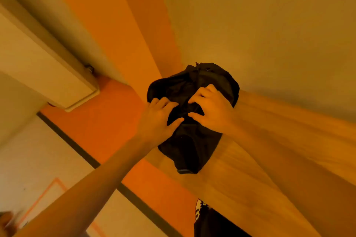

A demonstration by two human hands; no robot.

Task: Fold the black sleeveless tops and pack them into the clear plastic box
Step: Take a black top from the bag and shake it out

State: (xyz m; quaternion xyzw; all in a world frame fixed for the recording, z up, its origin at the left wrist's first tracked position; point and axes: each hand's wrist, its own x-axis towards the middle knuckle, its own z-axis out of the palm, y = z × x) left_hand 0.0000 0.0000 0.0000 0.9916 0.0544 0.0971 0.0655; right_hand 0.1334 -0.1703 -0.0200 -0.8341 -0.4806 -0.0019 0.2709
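Observation:
A black sleeveless top [189, 146] hangs bunched in the air at the middle of the head view, in front of an orange and cream wall. My left hand [158, 119] grips its left side, fingers curled into the cloth. My right hand [213, 110] pinches the cloth just to the right, thumb and fingers dug into the folds. The two hands are close together, almost touching. The lower end of the top dangles free below them. The clear plastic box is not in view.
A cream box-shaped fixture [44, 67] juts from the wall at the left. More black cloth with white print [206, 217] shows at the bottom edge. A dark stripe [81, 152] crosses the wall diagonally.

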